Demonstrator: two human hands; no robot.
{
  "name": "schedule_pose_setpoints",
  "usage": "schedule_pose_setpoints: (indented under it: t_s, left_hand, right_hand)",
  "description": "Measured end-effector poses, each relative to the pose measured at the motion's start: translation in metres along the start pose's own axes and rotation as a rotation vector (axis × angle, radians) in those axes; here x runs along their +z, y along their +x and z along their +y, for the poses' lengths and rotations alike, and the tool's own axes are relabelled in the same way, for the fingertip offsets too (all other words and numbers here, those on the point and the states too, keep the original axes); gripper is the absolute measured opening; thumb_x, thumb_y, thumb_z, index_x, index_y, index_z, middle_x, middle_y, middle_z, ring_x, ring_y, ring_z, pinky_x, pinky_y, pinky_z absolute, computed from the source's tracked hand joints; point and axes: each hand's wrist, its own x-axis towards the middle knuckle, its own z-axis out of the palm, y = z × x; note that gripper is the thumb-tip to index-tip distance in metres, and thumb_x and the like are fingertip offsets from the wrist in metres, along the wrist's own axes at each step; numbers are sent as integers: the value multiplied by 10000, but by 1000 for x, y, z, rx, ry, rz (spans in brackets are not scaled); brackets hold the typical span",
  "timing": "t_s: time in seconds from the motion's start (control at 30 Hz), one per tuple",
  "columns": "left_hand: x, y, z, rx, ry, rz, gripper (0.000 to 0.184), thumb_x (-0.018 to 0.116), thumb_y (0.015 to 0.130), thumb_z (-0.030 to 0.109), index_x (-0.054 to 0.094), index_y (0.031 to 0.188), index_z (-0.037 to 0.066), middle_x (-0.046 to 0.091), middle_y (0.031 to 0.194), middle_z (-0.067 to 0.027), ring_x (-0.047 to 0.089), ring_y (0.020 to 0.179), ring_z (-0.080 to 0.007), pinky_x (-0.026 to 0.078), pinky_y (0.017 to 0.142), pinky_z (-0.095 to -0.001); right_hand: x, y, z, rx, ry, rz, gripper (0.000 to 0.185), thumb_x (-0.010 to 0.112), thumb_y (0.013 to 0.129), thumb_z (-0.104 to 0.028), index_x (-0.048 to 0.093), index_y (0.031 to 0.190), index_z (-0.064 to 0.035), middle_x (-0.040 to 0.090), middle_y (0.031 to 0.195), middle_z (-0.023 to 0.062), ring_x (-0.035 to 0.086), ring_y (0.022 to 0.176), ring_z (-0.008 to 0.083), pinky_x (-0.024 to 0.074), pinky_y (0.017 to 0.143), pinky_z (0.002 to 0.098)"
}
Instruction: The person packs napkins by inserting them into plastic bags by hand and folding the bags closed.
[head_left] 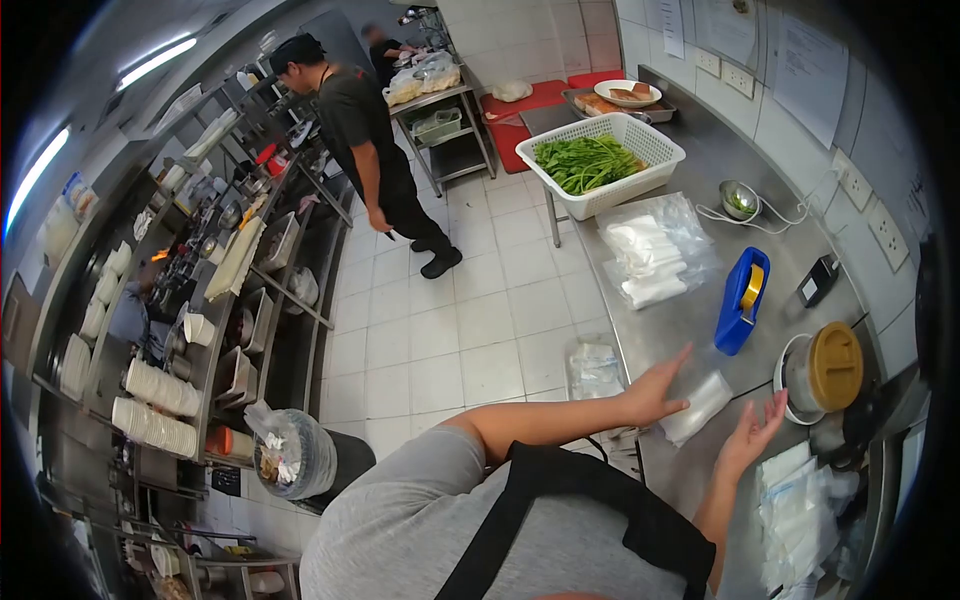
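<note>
Tall steel shelving [205, 395] ran down the far side of the tiled aisle, crowded with stacked white cups and bins. The steel counter [685, 465] curved along the wall opposite. A co-worker [370, 150] in dark clothes stood in the aisle, facing the shelving, one arm hanging down. A bag-lined bin [350, 460] occupied the floor at the wearer's left.

On the counter, a white basket [610, 200] held leafy greens [580, 165] and took up the far stretch. A bundle of clear-wrapped white packs [645, 260] lay just before it, and a pile of similar packs [790, 510] lay near the right forearm. The brown-lidded tub [838, 365] hemmed in the space beyond the right hand, while the blue tape dispenser [735, 310] closed it off behind.

The left hand [655, 390] had its fingers stretched out, thumb apart; the right hand [750, 435] was spread wide, gripping nothing. Between them, flat on the counter, was the clear packet [705, 405]; the left thumb overlapped its edge, though contact could not be told. Smallest were a metal bowl [738, 200] beside a white cord and a black box [818, 280] near the wall.
</note>
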Motion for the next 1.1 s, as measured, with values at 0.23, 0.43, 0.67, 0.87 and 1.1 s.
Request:
schedule_pose_setpoints:
  t_s: [0.23,0.43,0.67,0.87,1.1]
  left_hand:
    - [-3,6,112,737,-512,-398,323,616,881,185,589,1172,49,646,929,-83,631,863,-257,488,768,-369]
    - [21,11,184,1061,-569,-429,267,608,894,248,620,1077,54,646,823,-44,625,775,-253,486,651,-351]
    - [-12,1,144,519,-885,-860,336,618,897,261,582,1182,86,665,1006,-59,640,873,-185,499,781,-304]
    - [-52,-38,62,9,-1362,-992,555,600,913,250,365,1378,59,527,1285,-155,513,1187,-234,384,1020,-359]
    - [-91,-119,-103,-820,-1203,-91,451,564,933,194,403,1346,110,508,1317,-111,517,1189,-233,423,969,-350]
  right_hand:
    - [83,-41,-48,700,1320,-1259,824,265,910,-679,317,1432,-44,300,1478,167,331,1336,305,245,1102,494]
    - [160,-80,-106,1030,1134,-1409,882,302,875,-719,321,1425,-30,186,1531,163,214,1402,286,158,1136,478]
    - [141,-82,-99,592,1609,-1688,634,319,944,-557,496,1291,-57,179,1506,256,239,1382,365,184,1118,483]
    - [72,-72,-76,747,1472,-1170,565,325,950,-515,613,1078,-46,391,1381,277,354,1314,405,237,1091,507]
    - [-15,-39,-12,541,388,-681,330,544,929,-283,575,1156,-46,476,1328,197,428,1267,352,308,1077,450]
